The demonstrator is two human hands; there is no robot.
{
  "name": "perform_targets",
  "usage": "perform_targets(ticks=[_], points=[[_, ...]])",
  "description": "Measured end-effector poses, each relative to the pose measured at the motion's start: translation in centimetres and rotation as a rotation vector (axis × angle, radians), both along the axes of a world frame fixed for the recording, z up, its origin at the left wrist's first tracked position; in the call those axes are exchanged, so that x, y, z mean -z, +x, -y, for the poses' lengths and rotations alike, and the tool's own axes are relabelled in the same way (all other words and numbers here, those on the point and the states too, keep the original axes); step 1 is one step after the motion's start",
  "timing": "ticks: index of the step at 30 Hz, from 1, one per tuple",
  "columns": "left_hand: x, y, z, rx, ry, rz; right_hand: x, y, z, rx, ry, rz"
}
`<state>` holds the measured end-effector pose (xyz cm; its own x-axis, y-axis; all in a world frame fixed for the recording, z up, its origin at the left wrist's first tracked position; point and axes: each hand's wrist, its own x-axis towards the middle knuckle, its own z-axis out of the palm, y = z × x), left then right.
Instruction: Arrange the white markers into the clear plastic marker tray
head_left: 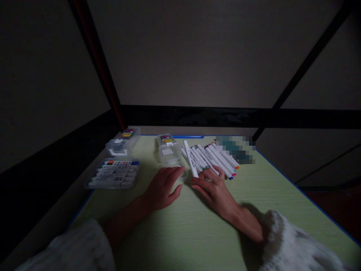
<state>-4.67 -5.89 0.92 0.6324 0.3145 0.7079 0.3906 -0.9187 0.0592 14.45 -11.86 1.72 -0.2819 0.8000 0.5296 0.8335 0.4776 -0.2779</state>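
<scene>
My left hand [163,190] is empty, thumb apart from the curved fingers. It hovers beside the open lid part [184,174] of a clear plastic case [171,153], partly covering it. My right hand [216,190], a ring on one finger, is at the near end of a white marker [191,159] with a pale blue tip at its far end. Its fingers close around that near end, though the exact grip is partly hidden. Beneath and to the right lies a loose row of several white markers [220,160] with coloured ends, touched by the other fingers.
A closed clear case [124,143] with a handle stands at the table's back left. In front of it lies a flat clear box of markers [114,175]. A blurred green patch [235,149] is at the back right. The pale green table [175,233] has blue edges.
</scene>
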Motion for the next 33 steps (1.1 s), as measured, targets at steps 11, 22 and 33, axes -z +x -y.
perform_targets(ticks=[11, 22, 33], points=[[-0.4, 1.3, 1.0, 0.074, -0.530, 0.375, 0.1, -0.1, 0.1, -0.099, 0.182, 0.004], [-0.5, 2.3, 0.8, 0.199, -1.135, 0.678, 0.3, -0.4, 0.4, -0.192, 0.231, 0.013], [-1.7, 2.6, 0.9, 0.153, -1.326, 0.648, 0.1, -0.7, 0.5, -0.287, 0.193, -0.025]])
